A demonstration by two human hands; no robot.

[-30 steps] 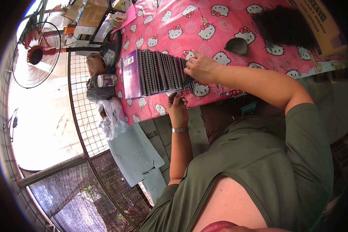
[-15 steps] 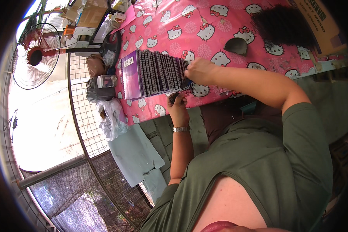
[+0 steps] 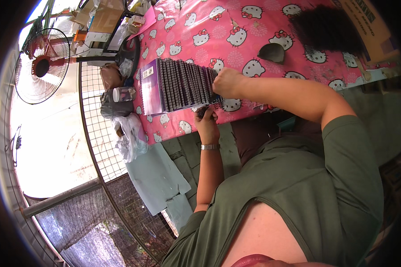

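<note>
A row of small purple spiral notebooks lies overlapped on the pink table, their black coil bindings side by side. The leftmost shows its purple-and-white cover. My right hand is closed at the row's right end, knuckles up; what its fingers pinch is hidden. Just below, at the table's near edge, my left hand is closed around dark binding coils. Thin black coil teeth show between the two hands. A large heap of loose black coils rests at the far right.
The cartoon-print table cover carries a dark grey scoop-like piece and a cardboard box at far right. Left of the table stand a fan, a lidded jar and a white plastic bag.
Both hands stay almost in place at the row's right end. My left hand has shifted very slightly; the notebooks look unchanged.
</note>
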